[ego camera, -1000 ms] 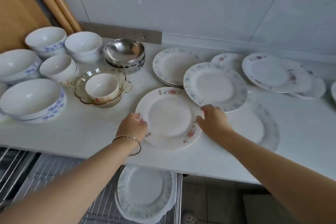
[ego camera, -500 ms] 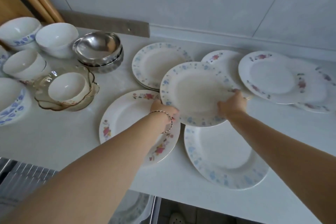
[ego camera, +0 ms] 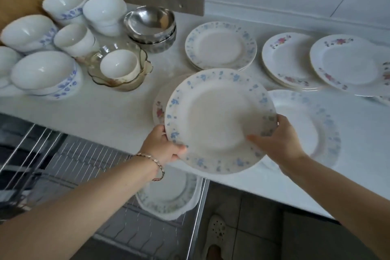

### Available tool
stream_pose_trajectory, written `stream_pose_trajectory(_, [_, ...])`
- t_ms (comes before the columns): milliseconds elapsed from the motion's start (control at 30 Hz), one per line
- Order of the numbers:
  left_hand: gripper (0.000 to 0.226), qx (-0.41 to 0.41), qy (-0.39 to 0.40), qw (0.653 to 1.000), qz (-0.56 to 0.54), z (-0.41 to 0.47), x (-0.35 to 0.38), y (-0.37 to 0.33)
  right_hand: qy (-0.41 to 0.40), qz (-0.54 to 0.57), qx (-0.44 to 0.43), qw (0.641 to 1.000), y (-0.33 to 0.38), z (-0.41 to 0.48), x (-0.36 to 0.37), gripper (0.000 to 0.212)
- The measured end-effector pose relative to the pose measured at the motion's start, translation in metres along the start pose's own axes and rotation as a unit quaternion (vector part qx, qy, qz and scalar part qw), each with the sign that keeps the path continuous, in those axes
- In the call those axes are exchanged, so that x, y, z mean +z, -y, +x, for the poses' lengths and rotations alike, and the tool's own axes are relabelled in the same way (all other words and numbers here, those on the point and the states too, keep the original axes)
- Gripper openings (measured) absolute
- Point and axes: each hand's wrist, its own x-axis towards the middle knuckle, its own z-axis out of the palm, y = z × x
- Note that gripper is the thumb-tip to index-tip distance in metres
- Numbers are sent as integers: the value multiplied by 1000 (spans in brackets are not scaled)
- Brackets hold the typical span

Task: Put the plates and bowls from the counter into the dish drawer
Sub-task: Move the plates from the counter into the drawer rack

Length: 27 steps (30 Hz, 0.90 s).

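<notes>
1. Both hands hold a blue-flowered plate [ego camera: 219,120] over the front edge of the surface [ego camera: 105,110]. The left hand [ego camera: 162,145] curls round its left rim. The right hand [ego camera: 278,139] grips the right rim, with the thumb on the plate's face.
2. Below, the open dish drawer [ego camera: 84,164], a wire rack, contains blue-patterned plates [ego camera: 168,194] stacked at its right end.
3. A scalloped glass bowl [ego camera: 126,83] on the surface holds a small white bowl [ego camera: 119,65].
4. Steel bowls [ego camera: 150,25] sit nested just behind it.
5. A rose-patterned plate [ego camera: 159,105] lies partly hidden beneath the held plate.
</notes>
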Motion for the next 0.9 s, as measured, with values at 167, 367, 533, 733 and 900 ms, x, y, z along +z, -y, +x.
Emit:
stream_pose_trajectory(167, [37,-9,6,998,55,-48,-96,44,43,-47,-32,997,1,-87,65,67])
stream_pose_trajectory(367, [39,-23,4,989,149,-79,-201,94,95,5,33,995,-29,-174,157,55])
stream_pose_trajectory(533, [36,-120,-2,978,172,-56,-243,147,106,-10,91,990,-81,-198,227,56])
stream_pose_trajectory(733, [33,-154,6,950,273,19,-221,200,83,-48,189,977,-147,-155,276,69])
stream_pose_trajectory(900, [49,-169,10,930,325,93,-186,231,28,-54,242,968,-185,-100,294,72])
